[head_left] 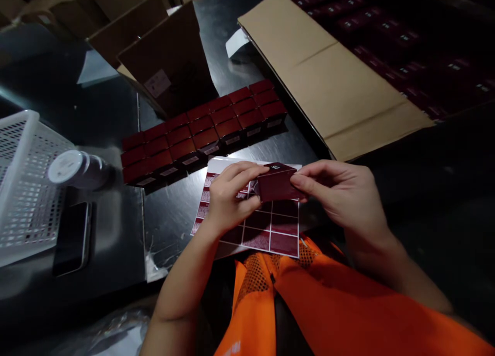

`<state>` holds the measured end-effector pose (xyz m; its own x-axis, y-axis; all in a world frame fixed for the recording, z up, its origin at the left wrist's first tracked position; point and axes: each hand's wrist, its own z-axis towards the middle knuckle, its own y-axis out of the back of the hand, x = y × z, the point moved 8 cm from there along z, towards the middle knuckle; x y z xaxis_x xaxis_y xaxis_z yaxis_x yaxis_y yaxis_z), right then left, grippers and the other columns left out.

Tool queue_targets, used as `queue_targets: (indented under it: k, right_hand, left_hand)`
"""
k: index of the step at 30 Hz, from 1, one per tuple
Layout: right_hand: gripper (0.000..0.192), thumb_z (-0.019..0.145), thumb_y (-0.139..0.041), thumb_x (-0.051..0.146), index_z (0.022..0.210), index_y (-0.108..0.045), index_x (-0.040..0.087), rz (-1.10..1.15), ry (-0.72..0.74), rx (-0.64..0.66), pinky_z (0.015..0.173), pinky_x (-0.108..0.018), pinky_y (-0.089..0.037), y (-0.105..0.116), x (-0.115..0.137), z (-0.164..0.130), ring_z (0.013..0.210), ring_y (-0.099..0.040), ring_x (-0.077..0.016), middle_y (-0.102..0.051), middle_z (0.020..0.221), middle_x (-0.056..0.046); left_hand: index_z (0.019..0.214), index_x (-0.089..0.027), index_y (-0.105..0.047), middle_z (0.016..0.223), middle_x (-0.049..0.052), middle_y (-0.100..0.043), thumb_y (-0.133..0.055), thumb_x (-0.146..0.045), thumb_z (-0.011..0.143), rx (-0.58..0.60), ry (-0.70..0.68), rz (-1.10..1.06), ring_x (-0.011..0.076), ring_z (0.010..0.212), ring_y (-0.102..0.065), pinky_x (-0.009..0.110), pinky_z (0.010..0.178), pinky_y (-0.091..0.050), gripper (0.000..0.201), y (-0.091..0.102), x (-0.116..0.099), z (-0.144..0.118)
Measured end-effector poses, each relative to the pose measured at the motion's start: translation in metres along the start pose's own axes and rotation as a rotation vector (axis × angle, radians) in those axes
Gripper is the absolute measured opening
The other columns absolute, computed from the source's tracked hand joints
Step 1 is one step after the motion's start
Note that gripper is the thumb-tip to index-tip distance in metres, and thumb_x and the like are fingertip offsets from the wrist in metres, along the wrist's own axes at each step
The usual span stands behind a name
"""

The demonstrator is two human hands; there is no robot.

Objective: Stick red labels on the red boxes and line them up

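**Small dark-red box held in both hands above label sheet**

Small dark-red box [276, 187] held just above the near edge of the worktop [170, 216], over the label sheet [266, 227]. Left hand [232, 193] closed on the box's left end, thumb beneath, fingers curled over the top edge. Right hand [340, 191] pinching the right end between thumb and forefinger, remaining fingers folded back. Grip at opposite ends leaves the broad front face of the box uncovered and tilted toward the camera; probably so a label can be seated or checked, though no loose label discernible between the fingers.

Label sheet lying flat under the hands, a grid of dark-red rectangles on white backing, within short reach. Beyond it, rows of matching boxes [201, 134] packed touching one another in a tidy block, white tags along their front faces. Open carton [332, 82] to the right, flap folded out, more red boxes inside. White mesh basket [23, 185] at far left; capped bottle [79, 169] lying just beside it; phone [73, 237] flat near the basket. Orange vest [309, 304] at lower frame.
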<state>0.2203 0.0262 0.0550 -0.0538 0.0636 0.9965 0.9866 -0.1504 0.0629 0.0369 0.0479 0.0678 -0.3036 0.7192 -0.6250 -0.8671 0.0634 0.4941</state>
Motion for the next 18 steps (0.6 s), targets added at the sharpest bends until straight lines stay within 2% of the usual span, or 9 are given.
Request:
queue_targets:
  k: [18]
  right_hand:
    - [0.022, 0.074, -0.086, 0.04, 0.075, -0.076, 0.019, -0.073, 0.026, -0.019, 0.048, -0.021, -0.052, 0.0, 0.0041, 0.0014, 0.052, -0.061, -0.0131, -0.069, 0.063, -0.001]
  left_hand:
    - [0.116, -0.023, -0.067, 0.109, 0.006, -0.072, -0.07, -0.014, 0.08, -0.002, -0.011, 0.002, 0.0209, 0.103, -0.069, 0.036, 0.092, -0.057, 0.038, 0.0008, -0.0015, 0.0001]
